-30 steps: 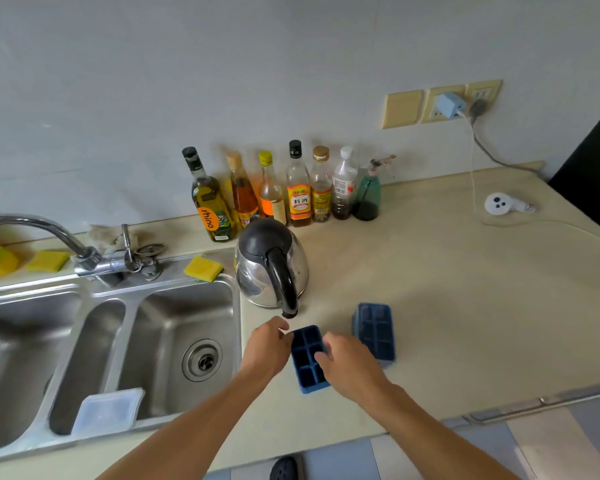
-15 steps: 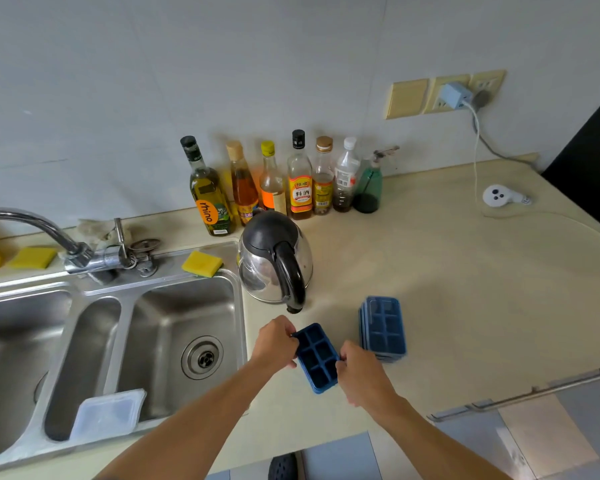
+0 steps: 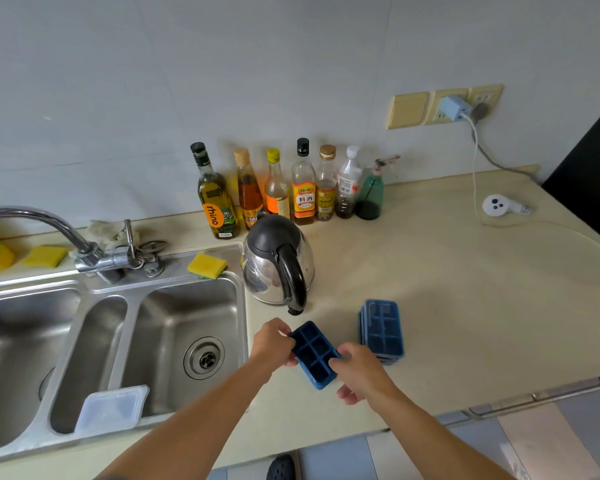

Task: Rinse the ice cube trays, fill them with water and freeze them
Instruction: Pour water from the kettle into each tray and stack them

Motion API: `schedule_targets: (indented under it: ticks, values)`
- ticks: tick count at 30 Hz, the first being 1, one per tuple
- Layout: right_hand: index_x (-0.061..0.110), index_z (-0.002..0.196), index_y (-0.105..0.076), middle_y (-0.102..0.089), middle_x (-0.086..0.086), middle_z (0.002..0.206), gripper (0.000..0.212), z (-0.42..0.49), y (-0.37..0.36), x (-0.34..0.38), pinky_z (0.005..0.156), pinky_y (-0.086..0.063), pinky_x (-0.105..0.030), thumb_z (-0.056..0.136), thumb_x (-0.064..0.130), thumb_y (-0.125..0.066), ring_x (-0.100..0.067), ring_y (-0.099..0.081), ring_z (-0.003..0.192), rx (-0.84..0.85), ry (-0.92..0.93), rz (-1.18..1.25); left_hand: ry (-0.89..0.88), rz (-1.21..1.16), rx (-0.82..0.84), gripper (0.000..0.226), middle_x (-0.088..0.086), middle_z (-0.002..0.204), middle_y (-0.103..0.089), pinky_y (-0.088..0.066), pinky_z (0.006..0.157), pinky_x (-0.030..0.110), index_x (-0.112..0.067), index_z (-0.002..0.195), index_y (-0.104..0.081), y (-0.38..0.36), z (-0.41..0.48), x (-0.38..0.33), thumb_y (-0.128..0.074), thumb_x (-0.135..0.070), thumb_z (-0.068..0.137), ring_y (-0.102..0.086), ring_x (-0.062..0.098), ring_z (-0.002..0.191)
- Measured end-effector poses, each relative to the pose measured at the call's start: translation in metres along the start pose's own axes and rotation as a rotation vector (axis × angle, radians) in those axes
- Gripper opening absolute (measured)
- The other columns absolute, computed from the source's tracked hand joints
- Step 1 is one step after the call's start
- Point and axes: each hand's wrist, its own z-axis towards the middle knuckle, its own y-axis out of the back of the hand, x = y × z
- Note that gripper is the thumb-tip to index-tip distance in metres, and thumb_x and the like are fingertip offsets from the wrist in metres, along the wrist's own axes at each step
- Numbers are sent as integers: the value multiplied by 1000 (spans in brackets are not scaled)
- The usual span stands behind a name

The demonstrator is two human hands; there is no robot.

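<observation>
Counter (image 3: 447, 306): one, beige.
Sink (image 3: 238, 308): one, steel, three basins counted, two wide with one narrow between; faucet (image 3: 49, 221) at its far side.
Kettle (image 3: 274, 261): one, just beyond the hands.
Tray stack (image 3: 381, 332): one, on the counter just right of the hands; layers not countable.
Single blue tray (image 3: 314, 355): one, held between both hands, long axis far-left to near-right.
Left hand (image 3: 271, 344): fingers curled, pinching the far-left end.
Right hand (image 3: 359, 372): gripping the near-right side.
Sink lies left of the tray; the left hand is nearer it. Rinse judged not yet begun.
</observation>
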Motion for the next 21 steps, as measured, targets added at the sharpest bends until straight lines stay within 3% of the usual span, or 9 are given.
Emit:
schedule_targets:
  ticks: [6,12,16,19,21]
  values:
    - [16,109,-58,-66,-7,88,12,-14,4,14,59,-61,-32,100,17,-51,-17,-67,58,8,30,29,6,-128,-58,16,18,95,-70,-59,55,30,-11,100,-60,-1,-11,-1,-52,2,94,-70,25,64]
    - [25,104,-53,-69,-8,93,7,-19,9,15,57,-57,-30,100,19,-52,-18,-64,65,-82,147,-35,21,-187,-33,8,12,93,-72,-58,54,28,-12,101,-63,13,-22,1,-60,-16,95,-69,19,69]
    - [22,111,-55,-68,0,95,12,-20,-3,18,46,-47,-18,99,25,-54,-13,-65,74,-100,227,-43,13,-177,-26,15,10,95,-72,-59,56,27,-10,103,-64,33,-32,13,-64,-23,97,-70,18,77]
    - [22,113,-55,-67,0,100,16,-19,-22,33,50,-48,-21,98,26,-55,-14,-66,81,-91,296,-67,-5,-218,-60,14,11,97,-73,-60,59,30,-12,106,-64,58,-37,24,-64,-22,97,-70,18,73]
    - [21,111,-55,-67,-1,96,16,-20,-38,47,49,-45,-21,96,25,-56,-15,-64,75,-84,321,-46,-10,-217,-55,13,10,94,-73,-59,57,29,-17,109,-65,80,-38,32,-62,-21,98,-69,17,68]
